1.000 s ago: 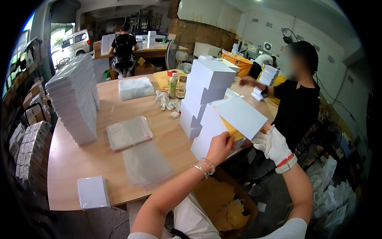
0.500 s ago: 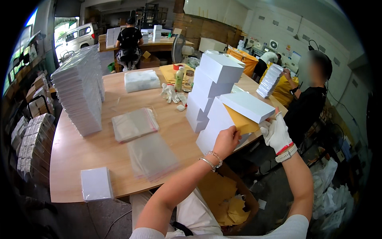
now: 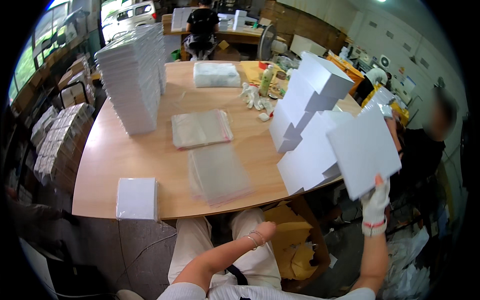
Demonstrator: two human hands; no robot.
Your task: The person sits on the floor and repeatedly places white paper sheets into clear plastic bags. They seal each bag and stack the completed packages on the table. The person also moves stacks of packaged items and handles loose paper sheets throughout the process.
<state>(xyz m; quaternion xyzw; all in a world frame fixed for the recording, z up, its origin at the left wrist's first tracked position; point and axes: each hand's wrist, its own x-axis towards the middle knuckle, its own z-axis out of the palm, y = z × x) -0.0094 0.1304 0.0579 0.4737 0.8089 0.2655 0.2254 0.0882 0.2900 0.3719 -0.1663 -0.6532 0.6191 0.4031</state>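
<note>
My right hand [image 3: 377,201], in a white glove with fingertips bare, grips a flat white square stack of sheets [image 3: 364,152] by its lower edge, holding it tilted up beside the table. My bare left hand [image 3: 265,230], with bracelets at the wrist, is over an open carton [image 3: 320,250] of brown paper scraps [image 3: 295,245] below the table edge. Its fingers are turned away and blurred. Just left of the held stack, white square blocks stand in stepped piles [image 3: 311,102] on the table. Clear plastic bags [image 3: 220,175] lie in front of me, with another pile of bags [image 3: 200,129] behind them.
A tall pile of wrapped white packs [image 3: 132,80] stands at the table's left. One wrapped pack [image 3: 137,199] sits at the near left edge. Gloves [image 3: 254,96], a bottle [image 3: 266,80] and tape lie at the back. A co-worker [image 3: 425,145] in black is close on the right.
My left hand has left the brown paper under the white stack and dropped to above the carton. My right hand has tipped the stack up, away from the pile. The view has shifted.
</note>
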